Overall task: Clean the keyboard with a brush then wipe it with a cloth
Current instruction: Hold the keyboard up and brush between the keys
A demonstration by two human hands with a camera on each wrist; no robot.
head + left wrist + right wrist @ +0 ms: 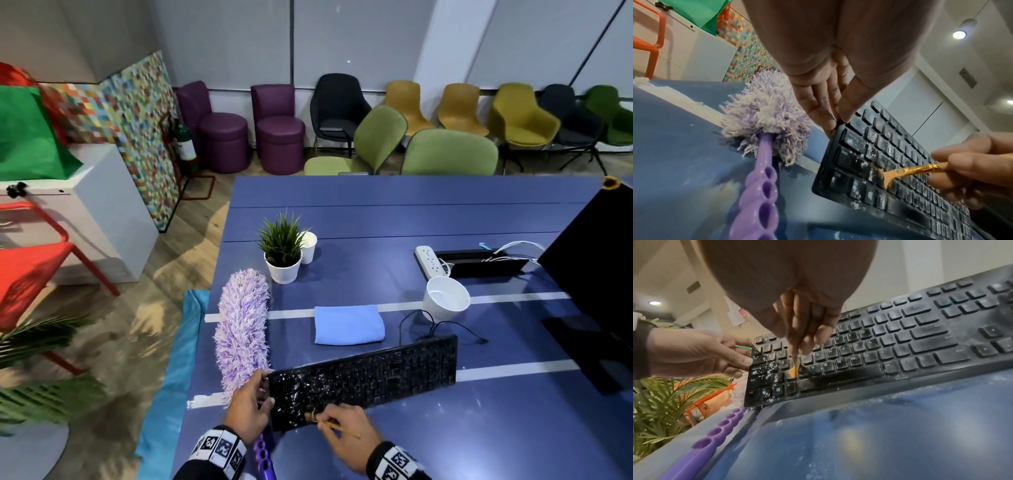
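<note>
With the left hand (248, 404) gripping the tilted keyboard (363, 373) and right hand (346, 433) fingers pinching the brush (900, 173), crumbs probably could scatter onto the table (479, 428).

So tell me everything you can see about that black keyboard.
The keyboard is black, full-sized, plastic-looking and wired, with a thin cable trailing from its far edge. White crumbs and dust speckle the keys, thickest at its left end. It looks tilted, left end raised over the blue table. The left hand grips that left end, while the right hand presses a small brush with a golden ferrule onto keys near the space bar.
</note>
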